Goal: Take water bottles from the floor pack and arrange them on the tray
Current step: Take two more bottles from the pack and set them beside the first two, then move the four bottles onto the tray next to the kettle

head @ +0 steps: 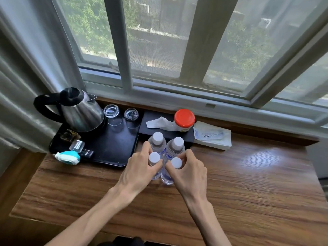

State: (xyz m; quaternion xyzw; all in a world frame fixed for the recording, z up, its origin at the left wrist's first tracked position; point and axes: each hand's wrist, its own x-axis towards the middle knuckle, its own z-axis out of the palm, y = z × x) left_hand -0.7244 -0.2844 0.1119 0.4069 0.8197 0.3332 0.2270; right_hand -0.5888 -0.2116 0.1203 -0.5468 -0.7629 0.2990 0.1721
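Two bare forearms reach in from the near edge of a wooden table (248,183), w/ hands meeting at a cluster of four clear water bottles w/ white caps. The left hand (136,173) wraps the near-left bottle (154,158), fingers (147,146) curled around its neck and thumb pressing its right side. The right hand (190,173) grips the near-right bottle (176,163), fingers curled around its neck just under the cap. Both hands are closed on their bottles, not spread. Behind these stand the far-left bottle (158,137) and the far-right bottle (178,142), upright, touching or nearly touching the front pair. All four stand on the table, approx. centre, just beside the right edge of a black tray (113,150), not on it.

The tray sits toward the table's far-left corner. On it: a steel kettle (81,112) w/ black handle at the back left, two upturned glasses (111,111) (131,114) at the back right, and small packets plus a teal-and-white item (67,158) hanging over its near-left edge. Along the far edge, right of the tray, is a black tissue box (150,119) w/ a tissue sticking out, a red-lidded tub (184,118) on top of it, then a white packet (213,135). A window (159,41) runs behind; a curtain (17,86) hangs at left.
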